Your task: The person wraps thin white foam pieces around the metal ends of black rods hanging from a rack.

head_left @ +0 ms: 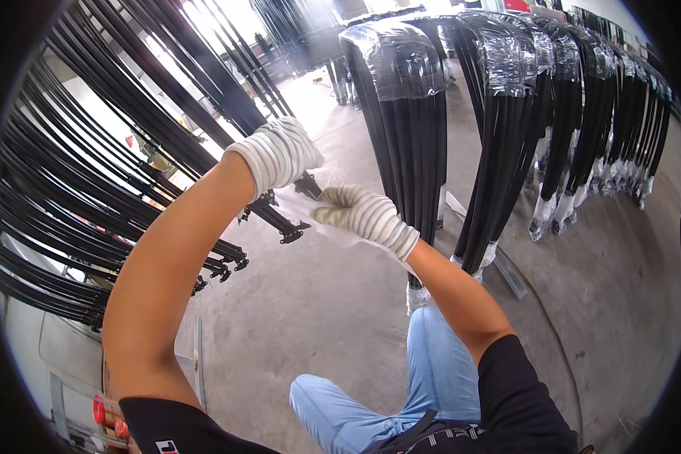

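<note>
My left hand [280,155], in a white-and-grey striped knit glove, is closed at the lower ends of slanting black metal bars [227,98]. Its fingers are mostly hidden, so what it grips cannot be made out. Just right of and below it, my right hand [362,218], in a matching glove, has its fingers pressed together on clear plastic film [299,204]. The film stretches between the two hands and trails under the right one. Dark brackets [291,233] at the bar ends show beside the film, below the left hand.
Many long black bars [68,204] hang in rows at the left. Bundles of black bars [408,136] with film-wrapped tops and ends stand along the right. A cable [556,325] and a metal strip [511,276] lie on the concrete floor [295,318]. Red-ended rolls [102,410] sit at lower left.
</note>
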Demonstrator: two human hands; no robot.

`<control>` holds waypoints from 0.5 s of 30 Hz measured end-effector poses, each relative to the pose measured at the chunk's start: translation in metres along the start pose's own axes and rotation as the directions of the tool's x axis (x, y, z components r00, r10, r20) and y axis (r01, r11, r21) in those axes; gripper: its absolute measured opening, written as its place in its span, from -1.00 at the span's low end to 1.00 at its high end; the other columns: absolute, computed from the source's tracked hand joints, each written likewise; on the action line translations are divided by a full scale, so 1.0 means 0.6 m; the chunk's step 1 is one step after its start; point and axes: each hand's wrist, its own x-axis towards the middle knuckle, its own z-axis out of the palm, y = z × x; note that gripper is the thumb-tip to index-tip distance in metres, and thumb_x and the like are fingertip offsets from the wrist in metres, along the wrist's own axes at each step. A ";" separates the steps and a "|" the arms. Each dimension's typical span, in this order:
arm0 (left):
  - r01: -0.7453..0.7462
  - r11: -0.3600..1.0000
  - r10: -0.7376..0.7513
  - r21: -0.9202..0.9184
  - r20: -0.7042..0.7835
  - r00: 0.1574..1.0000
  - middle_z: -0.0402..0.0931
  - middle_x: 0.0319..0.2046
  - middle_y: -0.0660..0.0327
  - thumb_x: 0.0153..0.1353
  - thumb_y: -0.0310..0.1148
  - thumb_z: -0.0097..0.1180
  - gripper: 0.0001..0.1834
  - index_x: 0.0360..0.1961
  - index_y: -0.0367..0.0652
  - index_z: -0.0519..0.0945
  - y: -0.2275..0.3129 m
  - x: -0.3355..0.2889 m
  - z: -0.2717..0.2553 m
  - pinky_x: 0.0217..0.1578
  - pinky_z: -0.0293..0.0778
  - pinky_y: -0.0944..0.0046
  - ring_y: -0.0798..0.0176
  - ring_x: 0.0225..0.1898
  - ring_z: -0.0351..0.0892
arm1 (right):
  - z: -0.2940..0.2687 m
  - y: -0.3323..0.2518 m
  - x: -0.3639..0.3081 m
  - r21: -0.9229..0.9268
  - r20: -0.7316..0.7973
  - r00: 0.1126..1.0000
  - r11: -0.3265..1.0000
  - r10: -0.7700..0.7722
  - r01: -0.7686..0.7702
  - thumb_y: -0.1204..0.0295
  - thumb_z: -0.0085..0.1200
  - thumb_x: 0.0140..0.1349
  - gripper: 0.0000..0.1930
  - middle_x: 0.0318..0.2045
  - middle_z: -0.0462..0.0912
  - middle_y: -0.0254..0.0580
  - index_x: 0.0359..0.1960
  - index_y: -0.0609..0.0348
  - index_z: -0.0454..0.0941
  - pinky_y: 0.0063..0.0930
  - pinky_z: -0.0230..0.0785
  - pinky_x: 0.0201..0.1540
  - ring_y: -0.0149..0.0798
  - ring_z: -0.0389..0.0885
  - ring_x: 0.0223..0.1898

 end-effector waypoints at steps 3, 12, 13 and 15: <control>-0.069 0.998 0.070 0.013 -0.026 0.997 0.44 -0.58 0.20 -0.16 -0.55 -0.01 -0.82 -0.44 -0.12 0.48 0.011 -0.007 -0.031 -0.41 0.41 0.24 0.15 -0.44 0.50 | 0.006 0.007 -0.004 0.021 -0.050 0.998 0.999 0.049 -0.048 0.36 0.13 -0.03 -0.74 -0.50 0.55 -0.30 -0.29 0.20 0.50 -0.61 0.32 -0.34 -0.51 0.45 -0.45; -0.225 0.955 0.271 0.194 -0.258 0.927 0.25 -0.67 0.37 -0.04 -0.45 -0.10 -0.94 -0.51 -0.01 0.39 0.015 -0.037 -0.017 -0.25 0.31 0.34 0.40 -0.57 0.38 | -0.023 0.014 0.024 -0.090 -0.105 0.986 0.986 0.131 -0.141 0.28 0.11 -0.05 -0.73 -0.52 0.55 -0.26 -0.35 0.17 0.50 -0.59 0.31 -0.35 -0.47 0.44 -0.49; -0.215 0.941 0.294 0.263 -0.310 0.904 0.24 -0.66 0.39 -0.05 -0.45 -0.10 -0.92 -0.51 0.01 0.40 0.015 -0.042 -0.015 -0.15 0.27 0.33 0.42 -0.56 0.36 | -0.030 0.012 0.025 -0.124 -0.114 0.985 0.982 0.128 -0.142 0.26 0.11 -0.06 -0.73 -0.52 0.55 -0.26 -0.36 0.16 0.50 -0.59 0.31 -0.35 -0.47 0.43 -0.50; -0.244 0.944 0.308 0.223 -0.328 0.893 0.24 -0.66 0.41 -0.07 -0.46 -0.09 -0.91 -0.52 0.03 0.40 0.015 -0.051 -0.012 -0.04 0.20 0.30 0.44 -0.54 0.35 | -0.036 0.007 0.025 -0.169 -0.146 0.987 0.981 0.073 -0.097 0.24 0.11 -0.07 -0.71 -0.52 0.55 -0.24 -0.36 0.16 0.50 -0.59 0.31 -0.35 -0.46 0.44 -0.49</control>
